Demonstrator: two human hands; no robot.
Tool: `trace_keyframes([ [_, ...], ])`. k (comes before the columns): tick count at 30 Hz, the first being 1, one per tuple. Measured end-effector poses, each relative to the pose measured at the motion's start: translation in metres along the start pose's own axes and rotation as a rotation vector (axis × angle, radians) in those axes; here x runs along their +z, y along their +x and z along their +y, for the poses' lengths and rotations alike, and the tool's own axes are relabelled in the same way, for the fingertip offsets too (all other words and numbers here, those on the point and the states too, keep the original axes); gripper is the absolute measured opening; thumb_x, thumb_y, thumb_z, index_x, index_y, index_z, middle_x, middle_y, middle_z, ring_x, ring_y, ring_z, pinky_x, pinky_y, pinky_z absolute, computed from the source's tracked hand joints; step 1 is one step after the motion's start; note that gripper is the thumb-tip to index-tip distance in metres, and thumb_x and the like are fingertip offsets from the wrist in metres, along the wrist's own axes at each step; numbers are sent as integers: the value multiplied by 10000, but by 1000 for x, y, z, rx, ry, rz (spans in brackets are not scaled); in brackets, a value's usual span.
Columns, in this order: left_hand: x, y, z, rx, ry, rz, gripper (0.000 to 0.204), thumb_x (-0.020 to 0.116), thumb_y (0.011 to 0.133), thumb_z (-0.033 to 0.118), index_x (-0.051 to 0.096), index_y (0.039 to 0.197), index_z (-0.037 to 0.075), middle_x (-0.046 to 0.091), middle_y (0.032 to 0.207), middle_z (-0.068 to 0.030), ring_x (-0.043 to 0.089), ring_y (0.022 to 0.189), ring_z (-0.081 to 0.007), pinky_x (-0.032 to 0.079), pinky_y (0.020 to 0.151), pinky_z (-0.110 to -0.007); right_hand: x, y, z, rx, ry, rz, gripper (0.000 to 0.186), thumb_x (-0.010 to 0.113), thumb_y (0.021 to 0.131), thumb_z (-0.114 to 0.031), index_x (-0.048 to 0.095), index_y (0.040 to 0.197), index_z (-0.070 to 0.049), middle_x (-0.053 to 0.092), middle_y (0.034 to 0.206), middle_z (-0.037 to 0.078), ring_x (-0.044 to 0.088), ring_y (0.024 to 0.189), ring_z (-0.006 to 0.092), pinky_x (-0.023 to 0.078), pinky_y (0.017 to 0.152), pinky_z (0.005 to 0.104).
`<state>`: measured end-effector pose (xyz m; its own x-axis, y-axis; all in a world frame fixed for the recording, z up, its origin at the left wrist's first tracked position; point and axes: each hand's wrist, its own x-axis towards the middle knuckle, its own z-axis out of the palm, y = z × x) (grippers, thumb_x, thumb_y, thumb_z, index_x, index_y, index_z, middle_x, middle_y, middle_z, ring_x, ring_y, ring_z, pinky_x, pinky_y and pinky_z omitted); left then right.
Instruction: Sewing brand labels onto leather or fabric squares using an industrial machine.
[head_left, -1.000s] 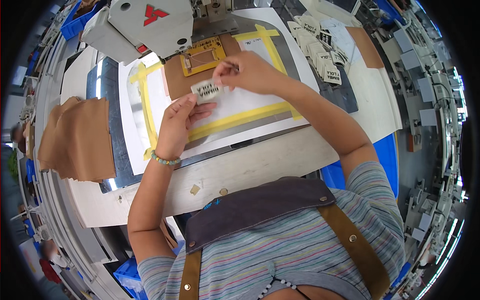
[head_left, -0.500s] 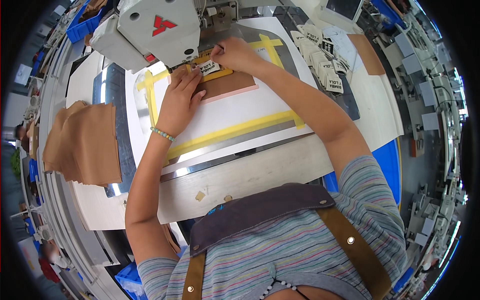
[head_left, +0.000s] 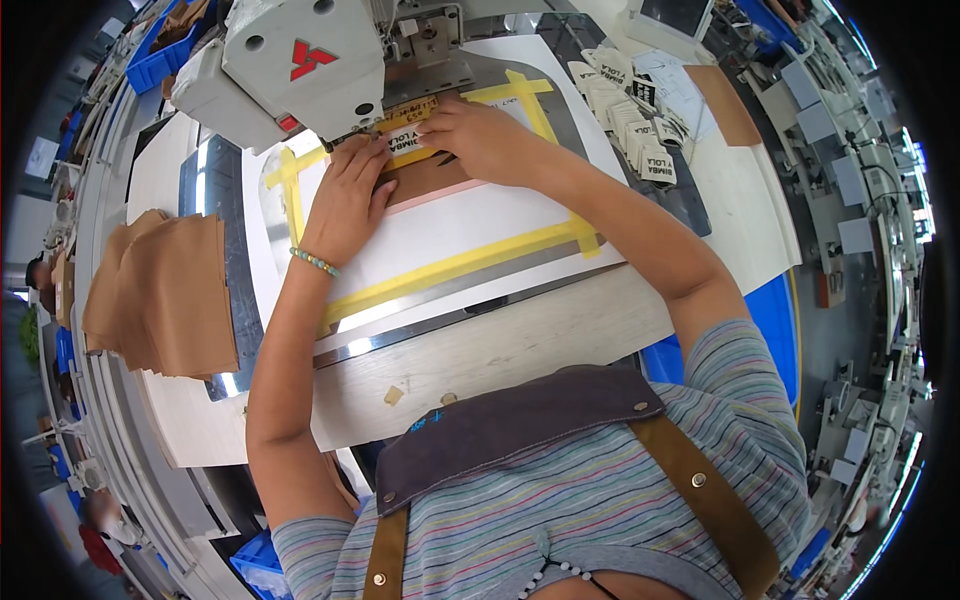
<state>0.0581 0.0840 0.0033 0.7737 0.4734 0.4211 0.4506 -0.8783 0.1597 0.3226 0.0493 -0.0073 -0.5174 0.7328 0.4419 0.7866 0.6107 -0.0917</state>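
Note:
Under the head of a white sewing machine (head_left: 300,70), a white fabric label (head_left: 406,138) with black print lies within a yellow template (head_left: 412,112) on a brown panel (head_left: 428,183) with a pale pink edge. My left hand (head_left: 347,198) lies with fingers stretched out over the template's left end, fingertips by the label's left edge. My right hand (head_left: 490,143) is curled at the label's right side, its fingertips touching it. A slim dark pointed tool (head_left: 447,159) pokes out beneath its fingers; most of it is hidden.
Around the work lies a white sheet (head_left: 450,225) bordered with yellow tape. A stack of brown panels (head_left: 165,295) sits at left. Loose printed labels (head_left: 635,130) are heaped at right, near another brown piece (head_left: 722,105). A blue bin (head_left: 770,330) stands below the table's right edge.
My right hand has come down from above the label and now presses at its right side, with the dark tool turned toward me. My left hand stays at the template's left end.

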Motion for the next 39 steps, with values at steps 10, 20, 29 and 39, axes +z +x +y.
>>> trace_keyframes([
  [10,-6,-6,0,-36,-13,-36,405,690,937,88,603,1318,-20,597,1420,-172,525,1365,-378,448,1143,-448,14,14,0,-62,107,-45,459,597,852,65,731,1266,-81,659,1410,41,575,1323,276,481,1133,382],
  [20,-37,-38,-1,-280,-168,-92,408,703,956,92,655,1356,30,539,1533,-167,528,1403,-369,461,1141,-424,14,12,3,-123,34,-1,407,562,916,-10,722,1283,-85,670,1408,29,593,1302,240,479,1126,381],
  [29,-41,-46,-3,-268,-127,-54,372,716,936,73,683,1302,13,515,1567,-159,554,1373,-365,493,1106,-425,17,16,2,-119,40,-29,406,557,927,-16,726,1286,-104,679,1390,20,605,1263,251,495,1107,387],
  [39,-43,-42,1,-244,-186,-65,364,708,935,44,696,1298,17,561,1524,-157,565,1352,-374,484,1118,-433,18,16,2,-98,76,-13,392,543,925,-11,741,1254,-94,677,1393,31,586,1298,265,476,1130,391],
])
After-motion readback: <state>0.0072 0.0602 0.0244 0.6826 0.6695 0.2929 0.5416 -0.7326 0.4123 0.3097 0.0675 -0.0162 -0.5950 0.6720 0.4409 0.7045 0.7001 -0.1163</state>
